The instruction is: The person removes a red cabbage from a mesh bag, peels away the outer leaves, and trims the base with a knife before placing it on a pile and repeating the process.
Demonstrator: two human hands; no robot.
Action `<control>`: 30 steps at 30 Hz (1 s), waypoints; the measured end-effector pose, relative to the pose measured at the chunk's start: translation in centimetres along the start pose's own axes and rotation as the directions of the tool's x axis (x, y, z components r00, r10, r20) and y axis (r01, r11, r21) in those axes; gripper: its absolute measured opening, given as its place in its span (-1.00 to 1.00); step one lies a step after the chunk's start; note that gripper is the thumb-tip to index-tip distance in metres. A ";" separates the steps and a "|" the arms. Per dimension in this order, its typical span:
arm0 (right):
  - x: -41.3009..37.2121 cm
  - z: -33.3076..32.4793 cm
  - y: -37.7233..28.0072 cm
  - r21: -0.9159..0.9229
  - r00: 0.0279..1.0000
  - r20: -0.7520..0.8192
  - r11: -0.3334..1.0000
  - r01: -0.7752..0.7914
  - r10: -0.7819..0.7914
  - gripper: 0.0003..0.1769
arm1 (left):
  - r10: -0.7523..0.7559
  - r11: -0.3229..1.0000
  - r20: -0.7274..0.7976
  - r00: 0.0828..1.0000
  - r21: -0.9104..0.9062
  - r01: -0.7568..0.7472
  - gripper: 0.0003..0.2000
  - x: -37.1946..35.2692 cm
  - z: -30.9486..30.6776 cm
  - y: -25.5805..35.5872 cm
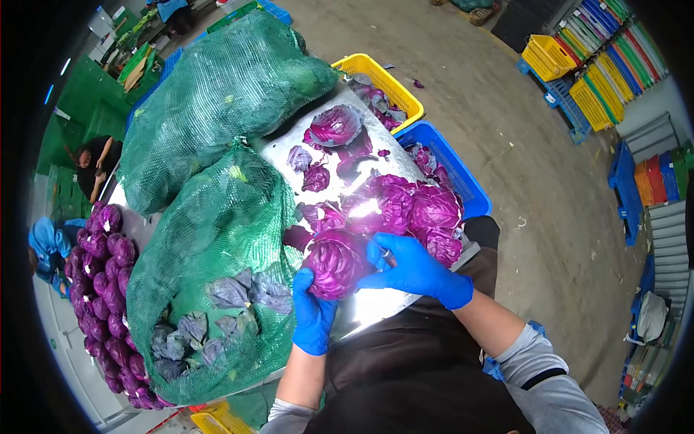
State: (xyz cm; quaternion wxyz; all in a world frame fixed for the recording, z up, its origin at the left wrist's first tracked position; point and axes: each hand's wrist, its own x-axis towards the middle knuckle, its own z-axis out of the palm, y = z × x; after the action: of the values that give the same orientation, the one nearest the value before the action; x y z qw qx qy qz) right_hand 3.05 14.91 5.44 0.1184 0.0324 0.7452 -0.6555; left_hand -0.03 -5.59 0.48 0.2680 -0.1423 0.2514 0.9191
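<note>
My left hand (314,315), in a blue glove, is wrapped round the lower left side of a red cabbage (334,265). Close by on the right, my right hand (412,270), also gloved in blue, has its fingers bent toward the cabbage. A small metallic object (389,256) glints between those fingers, mostly hidden by the glove. Loose purple leaves and more cabbage pieces (434,210) lie on the shiny metal table (289,150) beyond my hands. To the left, an opened green mesh bag (210,246) holds several dull outer leaves (230,291).
A full green mesh sack (217,94) lies at the back left. Many cabbages (108,296) are stacked at far left. A blue crate (473,189) and a yellow crate (412,101) with leaves border the table's right side. Two people (97,163) (50,246) are at left.
</note>
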 end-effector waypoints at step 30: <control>0.7 0.2 0.7 -0.358 0.931 -0.144 0.895 0.266 -0.335 -0.60 | 0.025 0.876 -0.097 0.995 0.482 0.025 -0.34 -0.4 1.8 0.2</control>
State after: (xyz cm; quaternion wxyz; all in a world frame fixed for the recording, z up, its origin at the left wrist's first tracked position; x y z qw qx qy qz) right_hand 2.58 14.72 4.57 -0.0572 -0.0379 0.8489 -0.5240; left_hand -0.10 -4.94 2.24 0.2822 -0.1170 0.4854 0.8192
